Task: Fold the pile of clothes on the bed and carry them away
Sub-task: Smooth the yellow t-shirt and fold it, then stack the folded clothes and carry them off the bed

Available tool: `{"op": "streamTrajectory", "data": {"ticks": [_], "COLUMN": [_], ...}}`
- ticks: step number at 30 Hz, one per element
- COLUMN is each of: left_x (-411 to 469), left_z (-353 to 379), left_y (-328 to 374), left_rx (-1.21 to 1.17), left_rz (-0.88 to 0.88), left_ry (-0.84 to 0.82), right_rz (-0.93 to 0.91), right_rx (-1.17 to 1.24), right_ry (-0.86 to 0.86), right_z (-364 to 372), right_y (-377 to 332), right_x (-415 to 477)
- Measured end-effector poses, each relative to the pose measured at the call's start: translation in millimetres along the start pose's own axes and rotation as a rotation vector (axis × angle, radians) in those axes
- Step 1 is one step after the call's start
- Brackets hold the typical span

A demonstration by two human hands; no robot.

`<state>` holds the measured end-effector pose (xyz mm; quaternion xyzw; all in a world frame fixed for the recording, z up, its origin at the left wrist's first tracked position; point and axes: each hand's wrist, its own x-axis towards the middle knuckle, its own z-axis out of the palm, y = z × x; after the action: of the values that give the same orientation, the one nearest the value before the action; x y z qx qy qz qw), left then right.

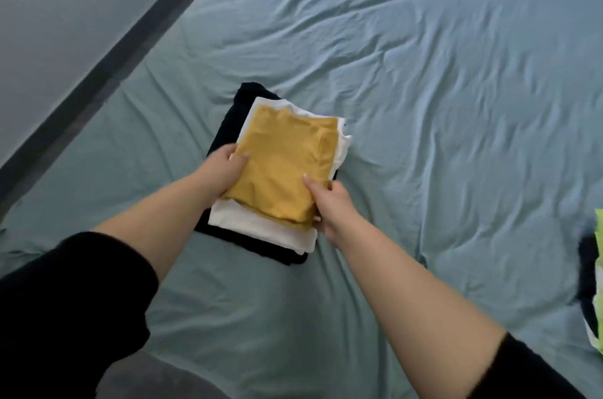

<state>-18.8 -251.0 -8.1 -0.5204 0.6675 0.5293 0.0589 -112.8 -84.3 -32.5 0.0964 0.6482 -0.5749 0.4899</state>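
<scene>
Sleeve (65, 300); left hand (225, 171), right hand (331, 207) grip yellow garment (280, 167).

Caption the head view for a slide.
On the bed, left hand and right hand hold a yellow top atop the stack.

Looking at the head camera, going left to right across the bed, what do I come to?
From the left: left hand, yellow folded garment, right hand, wrinkled sheet, bright green cloth at the right edge.

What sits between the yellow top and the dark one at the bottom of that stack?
The head view shows a folded white garment between the yellow garment and the dark garment.
</scene>
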Motion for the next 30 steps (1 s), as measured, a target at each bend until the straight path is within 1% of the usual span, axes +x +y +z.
{"op": "streamTrajectory", "data": {"ticks": [1, 2, 4, 5, 6, 7, 8, 9, 10, 11, 12, 13, 14, 15, 16, 18, 20, 21, 23, 26, 28, 30], "left_x": [5, 9, 13, 12, 9, 7, 3, 0, -2, -3, -4, -4, -5, -6, -9, -19, -35, -45, -65, -89, -103, -118], "left_z": [2, 4, 6, 8, 11, 17, 24, 31, 38, 44, 47, 50, 52, 54, 57, 68, 83, 93, 119, 166, 200, 237], "left_y": [-21, -41, -67, -74, -80, -85, -87, -88, -91, -96, -102, -109, -114, -117, -116, -109, -101, -98, -92, -72, -56, -39], "left_rx": [0.049, 0.092, 0.211, 0.321, 0.479, 0.648, 0.776, 0.862, 0.924, 0.980, 1.037, 1.086, 1.118, 1.140, 1.140, 1.080, 1.007, 0.970, 0.907, 0.861, 0.797, 0.720], "left_rz": [-0.078, -0.126, -0.114, -0.079, -0.020, 0.082, 0.218, 0.347, 0.436, 0.472, 0.443, 0.369, 0.300, 0.253, 0.225, 0.215, 0.288, 0.343, 0.417, 0.454, 0.488, 0.516], "left_ry": [-0.012, -0.023, 0.020, 0.078, 0.163, 0.251, 0.312, 0.314, 0.245, 0.125, -0.020, -0.148, -0.225, -0.253, -0.251, -0.204, -0.157, -0.159, -0.200, -0.223, -0.242, -0.280], "right_rz": [0.089, 0.131, 0.080, 0.010, -0.111, -0.294, -0.497, -0.661, -0.748, -0.753, -0.664, -0.536, -0.438, -0.398, -0.408, -0.498, -0.578, -0.567, -0.461, -0.266, -0.168, -0.131], "right_rx": [-0.047, -0.123, -0.304, -0.405, -0.558, -0.768, -0.991, -1.188, -1.369, -1.525, -1.665, -1.763, -1.805, -1.806, -1.783, -1.669, -1.447, -1.338, -1.139, -0.756, -0.484, -0.357], "right_ry": [-0.017, -0.003, 0.106, 0.170, 0.255, 0.358, 0.422, 0.397, 0.276, 0.110, -0.044, -0.141, -0.179, -0.180, -0.174, -0.176, -0.146, -0.103, 0.008, 0.166, 0.219, 0.269], "right_z": [4, 6, 6, 4, 3, 2, 3, 4, 5, 4, -1, -8, -17, -23, -27, -32, -43, -52, -82, -136, -178, -227], "right_y": [12, 23, 38, 44, 48, 51, 53, 53, 55, 58, 62, 67, 71, 73, 75, 78, 79, 80, 82, 80, 74, 68], "right_x": [7, 13, 18, 18, 16, 13, 10, 7, 7, 8, 11, 13, 15, 16, 16, 8, -4, -11, -24, -38, -50, -65]}}
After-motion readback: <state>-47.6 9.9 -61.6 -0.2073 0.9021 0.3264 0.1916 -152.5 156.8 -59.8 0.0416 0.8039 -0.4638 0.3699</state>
